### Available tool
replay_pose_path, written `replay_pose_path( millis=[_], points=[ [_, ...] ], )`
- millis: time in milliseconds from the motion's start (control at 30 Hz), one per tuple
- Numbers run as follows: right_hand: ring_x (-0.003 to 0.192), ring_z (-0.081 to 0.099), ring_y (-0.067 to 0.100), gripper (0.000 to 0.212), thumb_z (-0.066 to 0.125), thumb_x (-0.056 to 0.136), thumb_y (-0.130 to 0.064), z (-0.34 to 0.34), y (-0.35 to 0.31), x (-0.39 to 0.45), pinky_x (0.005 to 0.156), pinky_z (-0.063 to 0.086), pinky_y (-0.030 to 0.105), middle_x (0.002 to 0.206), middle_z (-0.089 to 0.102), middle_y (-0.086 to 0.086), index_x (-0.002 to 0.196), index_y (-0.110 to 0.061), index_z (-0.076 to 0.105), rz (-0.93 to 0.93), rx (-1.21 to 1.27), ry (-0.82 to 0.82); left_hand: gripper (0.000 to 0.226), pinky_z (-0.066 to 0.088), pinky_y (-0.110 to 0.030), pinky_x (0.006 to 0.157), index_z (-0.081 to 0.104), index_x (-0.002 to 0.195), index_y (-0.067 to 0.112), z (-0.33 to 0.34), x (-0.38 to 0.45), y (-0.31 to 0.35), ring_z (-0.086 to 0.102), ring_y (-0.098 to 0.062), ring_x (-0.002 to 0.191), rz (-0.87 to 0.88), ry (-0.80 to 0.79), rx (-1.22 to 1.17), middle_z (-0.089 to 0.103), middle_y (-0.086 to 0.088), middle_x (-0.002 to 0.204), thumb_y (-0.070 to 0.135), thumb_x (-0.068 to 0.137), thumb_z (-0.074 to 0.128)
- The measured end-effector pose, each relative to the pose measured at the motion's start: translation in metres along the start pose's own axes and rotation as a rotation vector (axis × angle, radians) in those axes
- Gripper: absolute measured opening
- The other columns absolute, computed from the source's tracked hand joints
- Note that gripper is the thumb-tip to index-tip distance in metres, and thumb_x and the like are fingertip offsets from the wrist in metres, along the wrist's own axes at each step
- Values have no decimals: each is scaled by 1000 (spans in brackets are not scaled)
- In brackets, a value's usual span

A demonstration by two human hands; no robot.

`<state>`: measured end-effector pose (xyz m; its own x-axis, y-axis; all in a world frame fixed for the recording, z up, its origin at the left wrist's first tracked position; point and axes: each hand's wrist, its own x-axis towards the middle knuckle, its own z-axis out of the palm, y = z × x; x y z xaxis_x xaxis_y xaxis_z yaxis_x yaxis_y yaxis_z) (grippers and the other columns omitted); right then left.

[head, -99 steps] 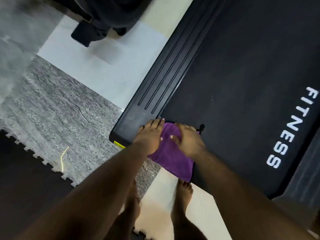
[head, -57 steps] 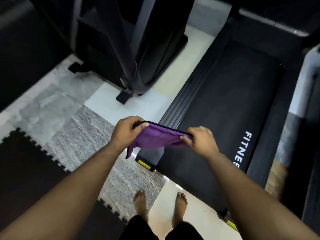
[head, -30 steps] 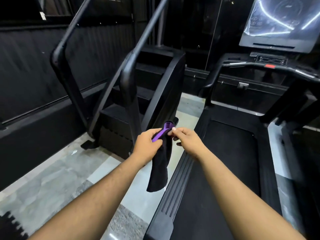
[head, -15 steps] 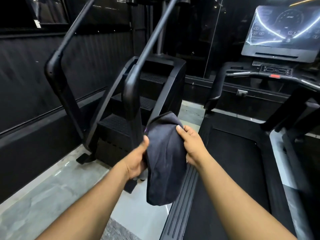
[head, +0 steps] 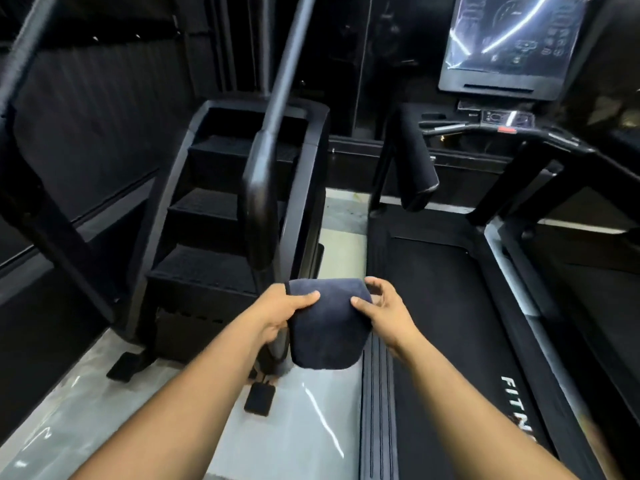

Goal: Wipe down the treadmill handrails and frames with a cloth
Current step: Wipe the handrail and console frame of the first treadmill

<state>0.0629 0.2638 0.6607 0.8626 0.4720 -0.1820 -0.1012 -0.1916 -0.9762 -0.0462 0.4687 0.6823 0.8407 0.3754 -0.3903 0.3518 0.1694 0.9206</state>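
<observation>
currently both hands hold the cloth up in mid-air, over the strip of pale floor between the stair climber and the treadmill. left hand pinches the cloth's upper left edge, thumb lying across the front face. right hand has thumb pressed on the upper right edge, fingers loosely curled behind; grip looks lighter on that side.

cloth: dark navy face outward, soft napped texture, folded to a rough rounded-bottom pad, top edge straight. treadmill belt matte black with white lettering, side rail ribbed with lengthwise grooves. padded left handrail cylindrical, blunt-ended, matte. console screen glossy, streaked with light reflections. stair climber steps textured black, its rail smooth and semi-gloss. floor polished, reflective.

versus half a second ago: cloth hung long and draped, now shorter and squarer, held wider between the hands. purple side, seen a second ago, no longer shows. view sits closer to the machines.
</observation>
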Motion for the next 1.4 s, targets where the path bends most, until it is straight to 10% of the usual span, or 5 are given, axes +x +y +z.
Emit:
replay_pose_path(
  millis=[167,400,900,1100,1400],
  points=[
    [105,70,9,56,78,90,-18,9,-22,22,91,56,25,107,75,-1,140,-28,55,-142,-124,137,130,42,-35,112,8,164,27,-12,39,32,45,-20,140,98,-39,360,41,-2,155,15,69,96],
    [87,69,-2,21,84,82,-25,-27,-58,77,76,55,24,91,75,-15,96,-32,69,-177,-426,362,28,45,-44,99,67,116,35,21,108,76,45,-21,123,527,168,1173,49,4,123,53,95,63],
    [137,44,29,52,67,93,-25,-156,-141,341,111,35,58,146,52,9,141,-15,51,-566,-760,1106,14,56,-36,88,62,114,22,196,389,232,66,-15,101,485,-175,304,70,2,107,29,104,55],
    [157,-9,40,84,41,100,-64,-146,-84,420,108,6,84,173,-3,11,165,-23,6,-33,-1577,443,35,45,-29,97,62,131,9,207,517,229,59,-20,115,386,-173,472,64,-6,123,32,108,49],
    [154,-12,47,80,41,102,-54,-159,-122,501,102,30,78,172,-15,7,164,-31,-2,223,-1757,254,62,18,-56,125,12,165,31,207,617,252,13,-19,159,827,-337,1421,8,5,173,29,110,40]
  ],
)
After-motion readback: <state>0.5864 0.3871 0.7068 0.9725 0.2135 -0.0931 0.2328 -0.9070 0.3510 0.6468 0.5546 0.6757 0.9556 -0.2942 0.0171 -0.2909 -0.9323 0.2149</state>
